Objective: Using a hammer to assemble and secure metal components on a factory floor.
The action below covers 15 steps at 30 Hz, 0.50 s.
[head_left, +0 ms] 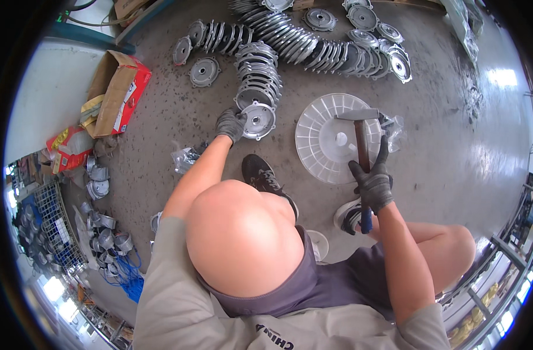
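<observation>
Concrete workshop floor (453, 146). Left gloved hand (230, 124) pinching rim of round grey cast-metal cover (258, 119): likely heavy, rigid; grip rim. Right gloved hand (372, 185) clenched around wooden-handled steel hammer (361, 137).

Metal cover (258, 119) on floor, left of plastic disc (330, 140); cover rows (301, 44) behind; cardboard box (117, 93) far left.

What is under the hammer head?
The hammer in the right hand hangs over a white ribbed plastic disc on the concrete floor. Whether the head touches the disc cannot be told.
</observation>
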Available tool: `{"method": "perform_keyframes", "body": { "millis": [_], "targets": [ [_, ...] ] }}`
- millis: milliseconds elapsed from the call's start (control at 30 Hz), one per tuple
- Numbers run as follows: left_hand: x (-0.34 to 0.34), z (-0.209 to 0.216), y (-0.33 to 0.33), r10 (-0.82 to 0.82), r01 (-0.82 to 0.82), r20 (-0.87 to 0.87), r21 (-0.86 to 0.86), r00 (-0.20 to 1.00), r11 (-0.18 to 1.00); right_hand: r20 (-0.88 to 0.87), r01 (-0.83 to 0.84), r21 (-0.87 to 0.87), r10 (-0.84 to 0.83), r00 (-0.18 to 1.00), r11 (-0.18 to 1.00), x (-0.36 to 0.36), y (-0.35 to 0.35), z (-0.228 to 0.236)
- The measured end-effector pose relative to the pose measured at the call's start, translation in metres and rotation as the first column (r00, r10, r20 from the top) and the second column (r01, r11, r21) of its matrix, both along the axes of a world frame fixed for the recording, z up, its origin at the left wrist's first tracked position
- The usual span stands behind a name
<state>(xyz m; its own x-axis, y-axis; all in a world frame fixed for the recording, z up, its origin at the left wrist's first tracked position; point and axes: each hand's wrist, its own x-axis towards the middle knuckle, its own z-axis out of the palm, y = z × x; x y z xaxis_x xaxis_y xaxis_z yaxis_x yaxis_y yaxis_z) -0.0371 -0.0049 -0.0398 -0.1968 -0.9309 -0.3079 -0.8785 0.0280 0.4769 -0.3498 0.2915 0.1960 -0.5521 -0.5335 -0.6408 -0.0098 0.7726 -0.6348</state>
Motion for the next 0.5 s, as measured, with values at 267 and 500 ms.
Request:
{"method": "perform_keyframes", "body": {
  "millis": [267, 500],
  "targets": [
    [-0.029, 0.196, -0.025, -0.275, 0.236, -0.345, -0.150, 0.898, 0.960, 0.003, 0.000, -0.048, 0.001, 1.000, 0.999, -0.016, 0.038, -0.030],
    [-0.104, 0.393, -0.016, -0.398, 0.409, -0.238, -0.003, 0.886, 0.912, -0.180, -0.064, -0.078, 0.049, 0.982, 0.995, -0.013, 0.054, -0.022]
  ]
}}
